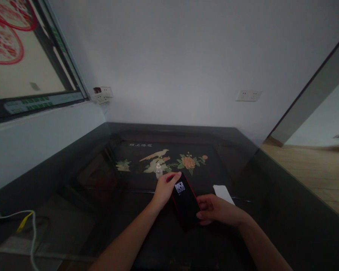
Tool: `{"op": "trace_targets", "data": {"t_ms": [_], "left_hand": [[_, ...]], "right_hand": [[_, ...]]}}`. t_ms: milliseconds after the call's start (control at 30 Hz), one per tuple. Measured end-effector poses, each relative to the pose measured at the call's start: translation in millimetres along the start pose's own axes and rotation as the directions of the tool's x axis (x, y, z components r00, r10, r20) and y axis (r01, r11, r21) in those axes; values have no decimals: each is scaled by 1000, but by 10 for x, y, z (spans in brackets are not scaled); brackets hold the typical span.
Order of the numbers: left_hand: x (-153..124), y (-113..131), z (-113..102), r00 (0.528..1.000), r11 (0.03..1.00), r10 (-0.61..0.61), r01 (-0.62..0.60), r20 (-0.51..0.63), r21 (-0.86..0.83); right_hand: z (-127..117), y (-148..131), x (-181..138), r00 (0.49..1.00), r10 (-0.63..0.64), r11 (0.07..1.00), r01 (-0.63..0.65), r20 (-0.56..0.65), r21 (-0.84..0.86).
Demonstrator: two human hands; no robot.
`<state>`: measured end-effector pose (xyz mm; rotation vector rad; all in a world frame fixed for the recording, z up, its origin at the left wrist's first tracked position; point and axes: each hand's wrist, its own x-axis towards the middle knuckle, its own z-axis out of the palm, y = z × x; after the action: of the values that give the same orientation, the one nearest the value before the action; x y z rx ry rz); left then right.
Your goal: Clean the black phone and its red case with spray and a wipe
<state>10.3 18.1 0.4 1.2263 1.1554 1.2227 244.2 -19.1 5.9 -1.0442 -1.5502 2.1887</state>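
A red-edged smartphone [187,205], screen reading 0958, held between the left hand [166,187] and right hand [216,210].
The left pinches the phone's upper left edge; the right clasps its lower right edge — whether it touches the glossy black table [76,158] is hard to tell in dim light. Beyond the phone, leftward, stands a small clear bottle [158,172] — rightward, a white sheet [223,193].
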Motion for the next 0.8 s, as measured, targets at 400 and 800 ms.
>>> {"op": "trace_targets", "data": {"t_ms": [400,800], "left_hand": [[-59,60,26,994,995,95,-97,-49,-21],[-136,71,-16,863,916,-355,397,361,-49]], "right_hand": [[23,-44,-21,1000,6,999,-6,4,-31],[-103,24,37,973,-115,991,127,-202,49]]}}
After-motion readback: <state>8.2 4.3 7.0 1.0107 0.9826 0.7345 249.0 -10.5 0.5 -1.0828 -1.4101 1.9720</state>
